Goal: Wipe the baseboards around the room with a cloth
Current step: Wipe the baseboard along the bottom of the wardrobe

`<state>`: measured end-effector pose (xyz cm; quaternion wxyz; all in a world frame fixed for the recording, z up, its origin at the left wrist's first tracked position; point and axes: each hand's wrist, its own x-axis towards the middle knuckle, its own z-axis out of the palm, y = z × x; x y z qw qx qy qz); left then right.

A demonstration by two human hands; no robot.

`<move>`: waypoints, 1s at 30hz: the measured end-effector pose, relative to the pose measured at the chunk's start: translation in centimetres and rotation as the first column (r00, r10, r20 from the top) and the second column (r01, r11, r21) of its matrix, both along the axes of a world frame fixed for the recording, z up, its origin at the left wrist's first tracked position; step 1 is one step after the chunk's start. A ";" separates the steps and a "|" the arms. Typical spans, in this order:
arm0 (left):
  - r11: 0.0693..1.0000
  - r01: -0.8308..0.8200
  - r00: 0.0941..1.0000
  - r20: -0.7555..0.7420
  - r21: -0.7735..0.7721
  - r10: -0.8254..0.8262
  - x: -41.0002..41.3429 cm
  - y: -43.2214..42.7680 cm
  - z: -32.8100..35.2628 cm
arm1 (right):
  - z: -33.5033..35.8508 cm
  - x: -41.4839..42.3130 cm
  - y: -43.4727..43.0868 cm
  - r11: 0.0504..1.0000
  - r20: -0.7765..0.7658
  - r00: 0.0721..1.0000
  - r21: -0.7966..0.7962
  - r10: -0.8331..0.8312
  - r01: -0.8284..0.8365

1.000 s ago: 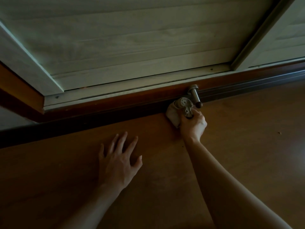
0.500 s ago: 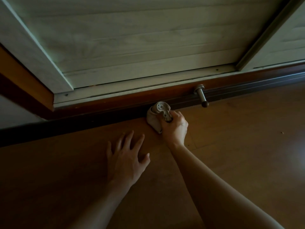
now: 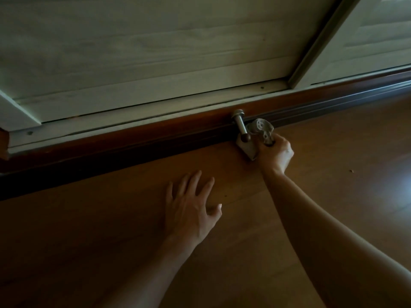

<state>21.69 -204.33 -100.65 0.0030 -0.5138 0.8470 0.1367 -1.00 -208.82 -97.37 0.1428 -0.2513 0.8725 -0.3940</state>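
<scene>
A dark brown baseboard runs along the foot of the pale panelled wall, from lower left to upper right. My right hand grips a bunched pale cloth and holds it against the baseboard, just right of a metal doorstop that juts out from the board. A corner of the cloth lies on the floor under the doorstop. My left hand rests flat on the wooden floor with its fingers spread, a little in front of the baseboard and left of the right hand.
Pale wooden panels with a slanted grey frame strip rise above the baseboard. The brown wood floor spreads to the right, with a bright patch of glare at the far right and a small speck on it.
My right hand has slid the cloth rightwards along the baseboard, from left of the doorstop to right beside it. The left hand has stayed planted on the floor.
</scene>
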 end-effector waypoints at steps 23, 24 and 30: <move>0.980 -0.141 0.988 0.051 -0.140 0.149 -6.3 -0.5 -1.3 | -1.6 -7.5 0.0 0.974 -0.050 0.974 -0.054 0.220 -0.222; 0.980 -0.140 0.988 0.050 -0.141 0.148 -6.3 -0.5 -1.4 | -1.7 -7.5 0.0 0.970 -0.055 0.971 -0.049 0.234 -0.237; 0.983 -0.151 0.985 0.063 -0.106 0.158 -6.5 -0.4 -1.1 | -1.7 -8.7 0.2 0.943 -0.089 0.944 -0.078 0.318 -0.325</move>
